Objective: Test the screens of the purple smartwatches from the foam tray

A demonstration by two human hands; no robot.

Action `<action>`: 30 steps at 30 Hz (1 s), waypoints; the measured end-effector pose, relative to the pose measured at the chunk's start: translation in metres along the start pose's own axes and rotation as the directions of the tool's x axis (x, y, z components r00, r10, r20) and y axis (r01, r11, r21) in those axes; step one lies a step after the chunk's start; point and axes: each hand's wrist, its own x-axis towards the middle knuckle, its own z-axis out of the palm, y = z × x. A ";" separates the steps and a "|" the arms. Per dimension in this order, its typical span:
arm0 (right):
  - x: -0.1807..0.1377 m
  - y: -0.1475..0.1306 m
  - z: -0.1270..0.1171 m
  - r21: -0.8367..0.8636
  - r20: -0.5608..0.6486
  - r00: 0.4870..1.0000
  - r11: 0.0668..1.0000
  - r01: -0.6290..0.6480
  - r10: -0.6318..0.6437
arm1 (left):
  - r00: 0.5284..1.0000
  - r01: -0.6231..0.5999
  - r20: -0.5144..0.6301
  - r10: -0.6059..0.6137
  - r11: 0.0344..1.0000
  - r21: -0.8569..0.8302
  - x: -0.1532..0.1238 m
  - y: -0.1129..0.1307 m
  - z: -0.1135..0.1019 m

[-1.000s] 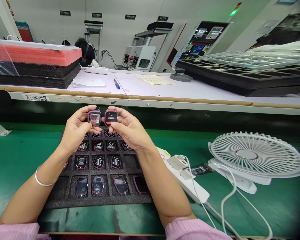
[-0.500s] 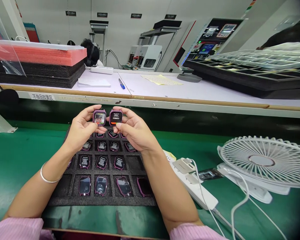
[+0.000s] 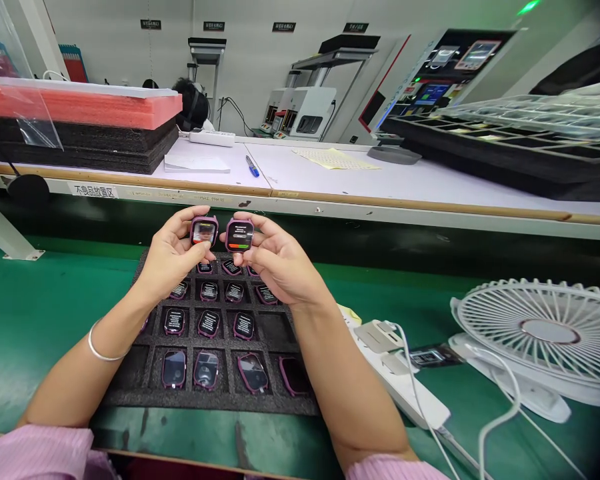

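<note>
Nearest the wearer, the green bench (image 3: pixel 175 427) carries a black foam tray (image 3: pixel 215 401) whose closest visible row holds 4 dark-screened watches (image 3: pixel 207 370), some skewed in their pockets; lit watches (image 3: pixel 209 324) occupy the rows behind. To the right, a white power strip (image 3: pixel 430 405) lies just beside the right forearm (image 3: pixel 350 380); a sideways elbow swing could displace it. A white fan (image 3: pixel 550 331) stands farther right. Above the tray's far part, the left hand (image 3: pixel 173 257) pinches the left-hand watch (image 3: pixel 204 231) between thumb and fingers, fingers closed to the case width. The right hand (image 3: pixel 280 260) grips the right-hand watch (image 3: pixel 240 235) likewise, thumb at its lower corner. The 2 raised watches face the wearer, side by side and apart. CAUTION: inward wrist movement could knock the cases together; a slackened pinch could drop either onto the watches below, scratching glass. The left thumb overlaps the lower screen and may trigger unintended touch input. Beyond, the shelf (image 3: pixel 290 180) supports a blue pen (image 3: pixel 252 166) and a red-and-black foam stack (image 3: pixel 95 110); both appear too distant to interfere.
</note>
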 end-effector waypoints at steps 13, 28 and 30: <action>0.000 0.000 -0.001 -0.005 -0.005 1.000 1.000 -0.013 0.013 | 0.999 0.053 0.007 -0.053 0.998 0.033 -0.001 0.001 -0.001; -0.001 -0.001 0.000 -0.022 -0.008 1.000 1.000 -0.022 0.021 | 0.998 0.027 -0.058 -0.023 0.998 0.062 0.000 0.003 0.000; -0.001 -0.001 0.000 -0.012 -0.008 1.000 1.000 -0.023 0.023 | 0.998 0.027 -0.065 -0.022 0.997 0.072 0.000 0.004 0.000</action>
